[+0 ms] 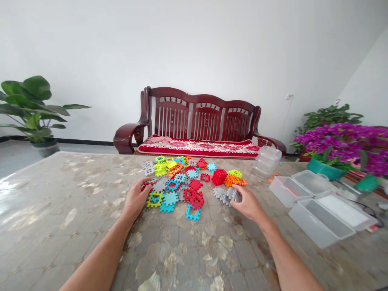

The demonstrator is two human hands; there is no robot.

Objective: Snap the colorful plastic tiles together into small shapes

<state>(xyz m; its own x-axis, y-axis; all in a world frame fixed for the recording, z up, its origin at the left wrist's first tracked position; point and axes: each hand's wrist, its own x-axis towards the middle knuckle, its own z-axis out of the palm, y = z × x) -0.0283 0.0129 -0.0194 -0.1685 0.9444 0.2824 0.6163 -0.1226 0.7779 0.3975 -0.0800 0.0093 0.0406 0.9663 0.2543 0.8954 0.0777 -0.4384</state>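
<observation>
Marble-patterned worktop (75, 210) fills the near view, with a dark red wooden bench (197, 121) behind it and a leafy plant (30, 105) far off to the left of both hands. Purple flowers (348, 141) stand well to the right of the right hand. Clear bins (318, 210) lie open on the worktop to the right of the right hand, near but apart from it, and a stack of tubs (266, 159) sits beyond them.

Between and just beyond the two hands spreads the pile (188, 178) of coloured plastic tiles: red, orange, yellow, green, blue and grey, most lying flat, some clipped into lumps. A red lump (218, 176) and an orange lump (235, 180) sit just beyond the right hand.

Left hand (136, 200) rests at the pile's near left edge, its grip curled loosely over a red tile (147, 185) that touches the fingertips; whether it is truly pinched cannot be told. A yellow-green tile (154, 199) lies just right of that hand, a blue tile (169, 201) beside it.

Right hand (247, 202) lies at the pile's near right edge, its grip closed around the right end of a grey cluster (226, 195), which reaches left from the fingers on the worktop. Another blue tile (193, 213) lies alone between the hands, nearest the viewer.
</observation>
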